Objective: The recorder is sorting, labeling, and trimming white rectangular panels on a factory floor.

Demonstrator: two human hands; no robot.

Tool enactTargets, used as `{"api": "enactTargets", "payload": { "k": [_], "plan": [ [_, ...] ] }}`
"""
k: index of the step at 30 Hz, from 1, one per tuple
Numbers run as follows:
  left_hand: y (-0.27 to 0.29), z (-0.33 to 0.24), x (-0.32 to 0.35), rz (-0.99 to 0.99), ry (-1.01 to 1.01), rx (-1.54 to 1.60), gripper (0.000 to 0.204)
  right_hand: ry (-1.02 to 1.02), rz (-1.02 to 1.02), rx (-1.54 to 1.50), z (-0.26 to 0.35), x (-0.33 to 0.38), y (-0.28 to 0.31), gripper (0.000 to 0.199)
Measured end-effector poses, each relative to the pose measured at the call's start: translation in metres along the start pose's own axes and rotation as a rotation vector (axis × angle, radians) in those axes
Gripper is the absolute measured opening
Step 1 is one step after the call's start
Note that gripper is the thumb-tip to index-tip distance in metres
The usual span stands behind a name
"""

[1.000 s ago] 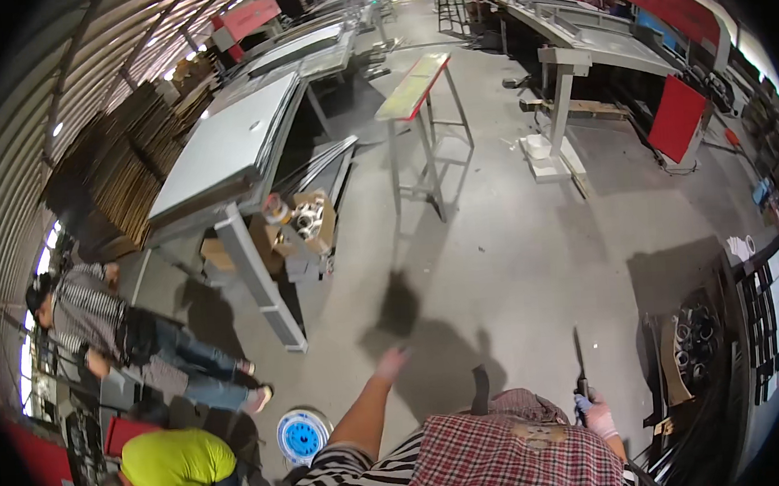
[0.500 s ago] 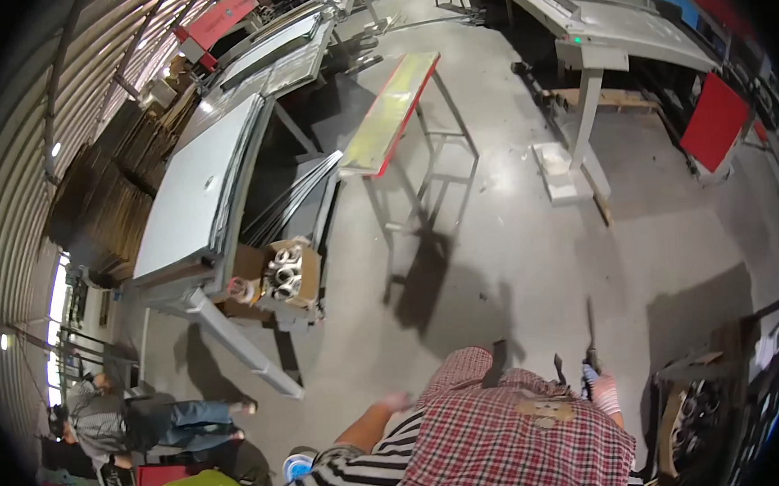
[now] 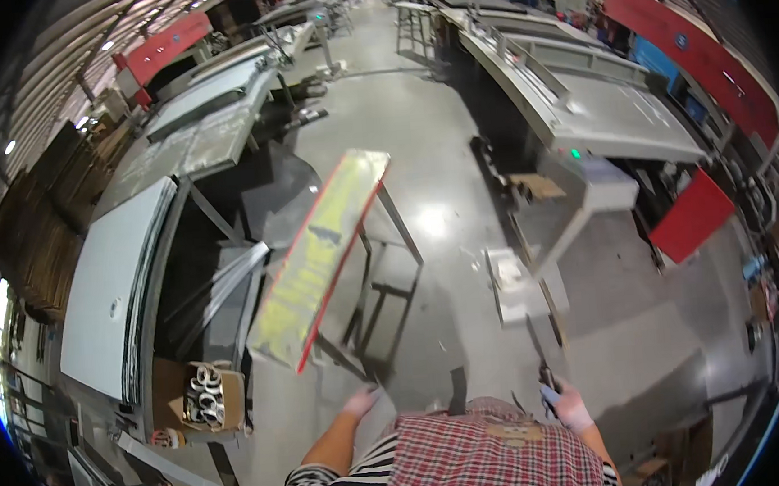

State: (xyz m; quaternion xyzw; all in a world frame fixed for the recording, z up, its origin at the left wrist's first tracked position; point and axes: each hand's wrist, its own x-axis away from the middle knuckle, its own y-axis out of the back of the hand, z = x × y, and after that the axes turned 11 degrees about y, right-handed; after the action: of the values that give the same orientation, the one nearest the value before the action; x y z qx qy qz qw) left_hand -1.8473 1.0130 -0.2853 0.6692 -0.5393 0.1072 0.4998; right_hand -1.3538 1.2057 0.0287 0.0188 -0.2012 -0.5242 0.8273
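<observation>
My right hand (image 3: 568,408), in a pale glove with bluish fingertips, is closed round the dark handle of a long thin tool (image 3: 545,372). Its narrow shaft points up and away from me; its exact kind is unclear. Low over the floor, my left hand (image 3: 362,400) hangs near the close end of a narrow bench (image 3: 311,259). Motion blurs its fingers, so I cannot see whether they hold anything. The bench has a worn yellow-green top, red edges and thin dark metal legs.
At left, a stack of pale sheets (image 3: 109,303) lies on a table. Beneath it, a cardboard box (image 3: 229,400) holds white rolls. A large grey machine table (image 3: 625,123) stands at right, with a tilted red panel (image 3: 693,214) below. An aisle of grey floor (image 3: 380,108) runs ahead.
The view has tipped up and moved forward, so the bench appears closer. My left hand reaches out farther from my body. The tool stays in my right hand.
</observation>
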Motion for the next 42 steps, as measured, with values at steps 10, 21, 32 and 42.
{"api": "enactTargets", "payload": {
  "k": [10, 21, 32, 42],
  "plan": [
    [0.16, -0.571, -0.227, 0.137, -0.537, 0.208, 0.057, 0.103, -0.134, 0.28, 0.045, -0.345, 0.096, 0.025],
    [0.298, -0.63, -0.364, 0.294, -0.359, 0.358, 0.06, 0.319, 0.434, 0.462, 0.246, -0.878, 0.065, 0.037],
    [0.61, -0.882, -0.622, -0.107, -0.601, 0.422, 0.052, 0.245, 0.352, 0.549, 0.35, -1.19, 0.1, 0.043],
    [0.714, -0.918, -0.901, -0.054, -0.308, 0.366, 0.06, 0.327, 0.302, 0.66, 0.416, -1.579, 0.037, 0.029]
  ]
}}
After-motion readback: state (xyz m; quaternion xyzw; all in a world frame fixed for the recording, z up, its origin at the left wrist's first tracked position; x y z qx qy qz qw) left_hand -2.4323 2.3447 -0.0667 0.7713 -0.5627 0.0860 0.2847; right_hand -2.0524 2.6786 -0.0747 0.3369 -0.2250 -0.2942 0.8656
